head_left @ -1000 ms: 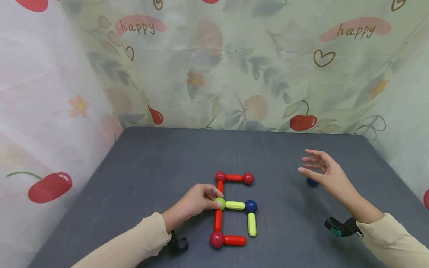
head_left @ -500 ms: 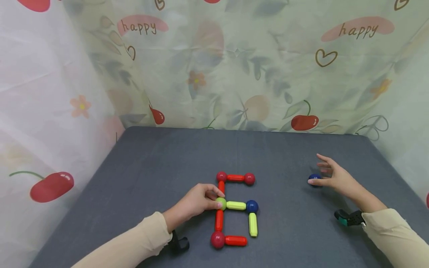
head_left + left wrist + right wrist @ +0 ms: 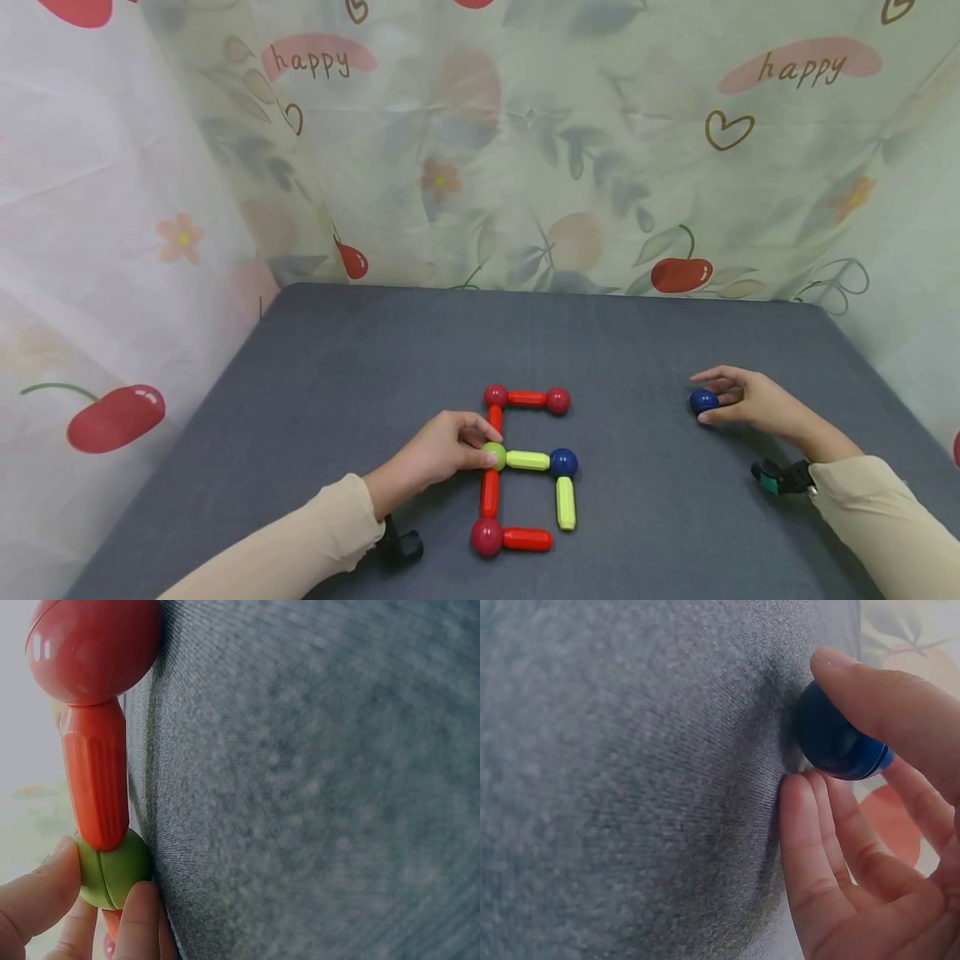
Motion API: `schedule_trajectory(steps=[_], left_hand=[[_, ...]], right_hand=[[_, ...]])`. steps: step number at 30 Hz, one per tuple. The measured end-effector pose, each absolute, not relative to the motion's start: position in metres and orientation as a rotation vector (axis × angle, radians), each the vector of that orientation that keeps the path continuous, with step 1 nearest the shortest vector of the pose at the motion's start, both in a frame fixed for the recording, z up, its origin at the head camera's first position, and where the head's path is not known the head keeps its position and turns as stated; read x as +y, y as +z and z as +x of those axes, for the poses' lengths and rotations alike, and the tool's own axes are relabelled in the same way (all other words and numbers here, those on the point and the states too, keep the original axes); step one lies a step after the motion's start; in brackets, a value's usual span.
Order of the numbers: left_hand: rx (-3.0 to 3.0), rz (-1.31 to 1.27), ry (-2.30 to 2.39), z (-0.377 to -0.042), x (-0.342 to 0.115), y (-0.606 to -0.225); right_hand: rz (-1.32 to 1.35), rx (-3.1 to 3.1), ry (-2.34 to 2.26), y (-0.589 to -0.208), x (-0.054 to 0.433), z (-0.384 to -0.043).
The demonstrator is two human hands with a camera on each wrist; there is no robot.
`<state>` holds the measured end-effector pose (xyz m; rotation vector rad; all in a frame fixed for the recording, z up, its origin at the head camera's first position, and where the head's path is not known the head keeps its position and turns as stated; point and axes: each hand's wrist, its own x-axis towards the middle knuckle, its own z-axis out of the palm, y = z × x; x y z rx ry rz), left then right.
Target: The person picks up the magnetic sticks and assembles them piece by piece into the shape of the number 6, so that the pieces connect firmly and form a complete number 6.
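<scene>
My left hand (image 3: 431, 457) pinches a lime-green ball (image 3: 116, 870) between thumb and fingers. That ball joins a figure of balls and rods lying on the table. Red rods run from it to a far red ball (image 3: 496, 396) and a near red ball (image 3: 487, 537). A yellow-green rod (image 3: 528, 460) leads right to a dark blue ball (image 3: 564, 462). From there another yellow-green rod (image 3: 566, 504) points nearer, its end apart from the bottom red rod (image 3: 527, 539). Over at the right, my right hand (image 3: 765, 408) holds a loose blue ball (image 3: 836, 742) between thumb and fingers, at the tabletop.
The dark grey table (image 3: 375, 350) reaches back to a patterned curtain (image 3: 525, 167), with more curtain on both sides. At the figure's far end, a red rod (image 3: 527, 399) ends in another red ball (image 3: 558, 401). Black bands sit on both wrists.
My right hand has come down to the loose blue ball, and its fingers have closed around it. The left hand keeps its pinch on the green ball; the figure stays put.
</scene>
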<state>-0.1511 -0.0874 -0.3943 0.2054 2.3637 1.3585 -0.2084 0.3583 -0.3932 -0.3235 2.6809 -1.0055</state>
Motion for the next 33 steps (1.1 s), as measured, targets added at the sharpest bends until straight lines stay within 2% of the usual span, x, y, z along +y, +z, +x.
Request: schedule_trajectory(steps=[23,28,33], left_hand=[[2.339,0.271,1.262,-0.154,-0.093,-0.391],[2.366,0.295,1.225,-0.149,-0.098,-0.376],[2.42,0.367,1.338,-0.13,-0.1,-0.352]], right_hand=[[-0.285,2.642,-0.958,-0.391,0.355,-0.216],[-0.261,2.604,-0.973,-0.39,0.356,-0.216],[-0.212,2.577,-0.988,-0.388,0.357,-0.215]])
